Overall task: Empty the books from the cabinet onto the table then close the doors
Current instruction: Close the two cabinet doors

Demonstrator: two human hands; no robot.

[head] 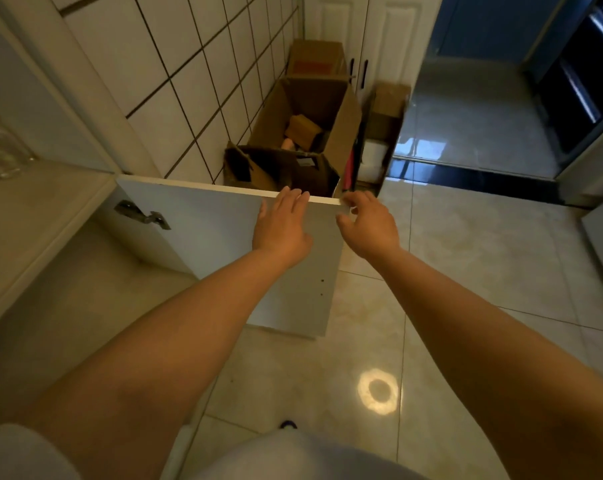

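Two bare hands reach to the free top corner of a pale grey flat cabinet door, swung wide open. The left hand lies with straight fingers on its top edge; the right hand curls loosely at the corner, apparently ready to swing it shut. No books are visible. Behind the door, open brown cardboard boxes stand against a white tiled wall

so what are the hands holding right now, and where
The right hand pinches the open cabinet door at its top outer corner; the left hand rests flat on it.
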